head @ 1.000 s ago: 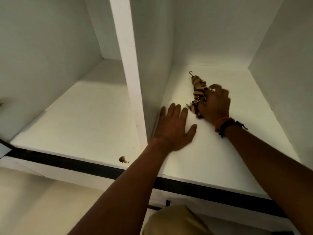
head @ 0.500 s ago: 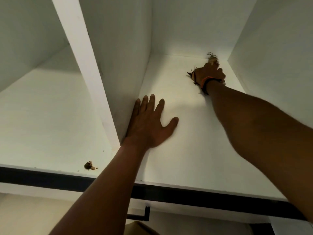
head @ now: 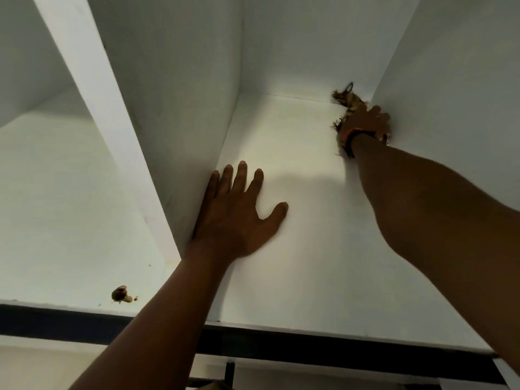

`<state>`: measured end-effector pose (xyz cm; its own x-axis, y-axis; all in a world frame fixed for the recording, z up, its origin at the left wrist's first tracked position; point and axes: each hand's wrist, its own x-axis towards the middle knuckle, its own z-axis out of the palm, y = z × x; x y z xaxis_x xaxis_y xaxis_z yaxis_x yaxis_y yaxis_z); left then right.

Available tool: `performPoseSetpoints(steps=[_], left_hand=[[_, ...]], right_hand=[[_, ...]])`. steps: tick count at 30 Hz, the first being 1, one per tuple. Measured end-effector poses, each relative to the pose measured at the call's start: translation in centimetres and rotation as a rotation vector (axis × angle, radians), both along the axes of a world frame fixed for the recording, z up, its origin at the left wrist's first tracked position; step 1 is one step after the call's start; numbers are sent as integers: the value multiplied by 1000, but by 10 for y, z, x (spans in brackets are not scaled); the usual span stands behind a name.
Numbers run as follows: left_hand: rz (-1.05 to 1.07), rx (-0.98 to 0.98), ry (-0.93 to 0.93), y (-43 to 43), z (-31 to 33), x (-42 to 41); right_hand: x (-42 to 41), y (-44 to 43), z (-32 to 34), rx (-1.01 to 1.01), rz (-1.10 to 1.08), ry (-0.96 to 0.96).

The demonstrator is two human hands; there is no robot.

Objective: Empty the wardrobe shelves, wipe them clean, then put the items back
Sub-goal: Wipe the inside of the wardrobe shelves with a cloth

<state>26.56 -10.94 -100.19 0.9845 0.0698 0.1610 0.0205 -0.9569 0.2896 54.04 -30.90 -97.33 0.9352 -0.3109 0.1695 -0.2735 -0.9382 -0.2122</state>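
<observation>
The right hand (head: 365, 123) clutches a frayed brown-and-tan striped cloth rag (head: 346, 97), pressed into the back corner of the white laminate wardrobe shelf (head: 295, 277). Nearer and leftward, the left hand (head: 239, 213) lies flat, fingers straight, beside the white upright divider (head: 180, 136). Knuckles may scrape the white side wall (head: 450, 80) just beside the grip. Open room lies leftward and frontward.

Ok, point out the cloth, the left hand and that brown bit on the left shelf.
cloth (head: 349, 100): head view, frayed end in the back corner.
left hand (head: 237, 219): head view, back of the hand.
brown bit (head: 120, 294): head view, its middle.
</observation>
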Motion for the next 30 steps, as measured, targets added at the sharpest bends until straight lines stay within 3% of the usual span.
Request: performPoseSetpoints(steps=[4, 10, 12, 16, 19, 22, 24, 28, 30], left_hand=[[2, 25, 4, -1, -3, 2], [1, 24, 56, 1, -1, 7], [6, 17, 54, -9, -5, 4], [-25, 3, 39, -12, -3, -1], [-19, 25, 53, 2, -1, 3], [-26, 55, 50, 4, -5, 4], [-25, 65, 61, 3, -3, 4], [-35, 63, 66, 1, 4, -6], [-12, 119, 70, -1, 10, -24]], right_hand=[[-1, 65, -6, 129, 140, -41], [-52, 160, 6, -111, 846, 34], [-54, 129, -3, -91, 855, -37], [-48, 24, -11, 51, 475, -279], [-45, -39, -14, 184, 365, -291], [-43, -25, -20, 199, 275, -196], [-62, 14, -23, 221, 379, -137], [-138, 70, -13, 95, 931, 39], [-154, 46, -1, 41, 919, 62]])
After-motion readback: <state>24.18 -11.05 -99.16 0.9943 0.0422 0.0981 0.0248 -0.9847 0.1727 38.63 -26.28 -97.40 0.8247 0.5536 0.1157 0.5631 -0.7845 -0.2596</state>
